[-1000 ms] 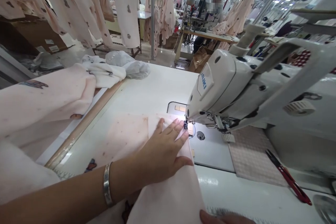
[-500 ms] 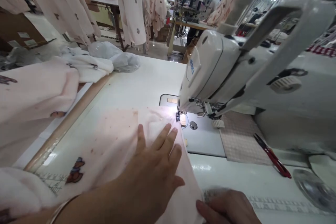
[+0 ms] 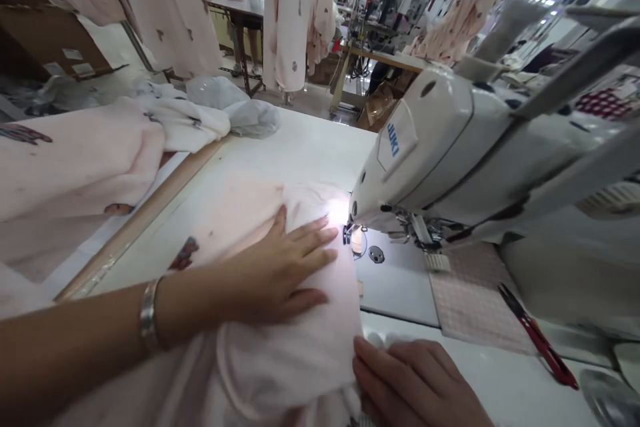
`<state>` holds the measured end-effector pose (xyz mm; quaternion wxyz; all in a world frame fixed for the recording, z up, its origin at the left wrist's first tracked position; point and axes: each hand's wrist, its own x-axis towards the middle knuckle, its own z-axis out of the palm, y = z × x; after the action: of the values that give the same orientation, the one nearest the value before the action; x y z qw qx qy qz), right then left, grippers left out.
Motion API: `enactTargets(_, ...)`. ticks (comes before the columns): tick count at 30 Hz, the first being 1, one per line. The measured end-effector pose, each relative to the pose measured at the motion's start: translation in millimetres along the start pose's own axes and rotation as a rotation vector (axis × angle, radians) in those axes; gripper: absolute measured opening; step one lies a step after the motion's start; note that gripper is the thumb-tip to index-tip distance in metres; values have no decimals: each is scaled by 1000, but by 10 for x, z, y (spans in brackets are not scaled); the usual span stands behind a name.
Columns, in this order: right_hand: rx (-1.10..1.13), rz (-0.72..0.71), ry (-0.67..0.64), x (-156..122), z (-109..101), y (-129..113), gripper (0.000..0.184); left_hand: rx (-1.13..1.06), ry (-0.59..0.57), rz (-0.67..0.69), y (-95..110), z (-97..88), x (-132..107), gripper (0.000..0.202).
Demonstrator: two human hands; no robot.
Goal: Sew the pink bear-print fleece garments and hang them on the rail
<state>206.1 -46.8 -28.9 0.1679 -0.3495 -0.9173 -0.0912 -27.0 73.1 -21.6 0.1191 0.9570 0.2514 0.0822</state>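
One left hand [image 3: 280, 270], spread on pale pink fabric [image 3: 300, 353] – right hand [image 3: 415, 377], pinching its edge

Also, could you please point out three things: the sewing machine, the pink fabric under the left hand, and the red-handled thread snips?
JUKI sewing machine [image 3: 430, 140]: head view, on its white head casing.
Pink fabric [image 3: 295, 357]: head view, on an unprinted area.
Red-handled thread snips [image 3: 547, 349]: head view, on the handle.

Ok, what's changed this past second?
The pale pink fabric has advanced away from the person past the presser foot. The right hand moved closer to the foot; the left hand drew slightly back. Both hands stay at the fabric; red snips unmoved.
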Motion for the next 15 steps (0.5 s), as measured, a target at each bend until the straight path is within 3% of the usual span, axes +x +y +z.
enactTargets(6,137,60,19,403,100,290,22,4,47,232,-589,-90,359,44)
enactTargets(15,16,126,55,580,377,630,21,233,21,237,-1192,-219,838,52)
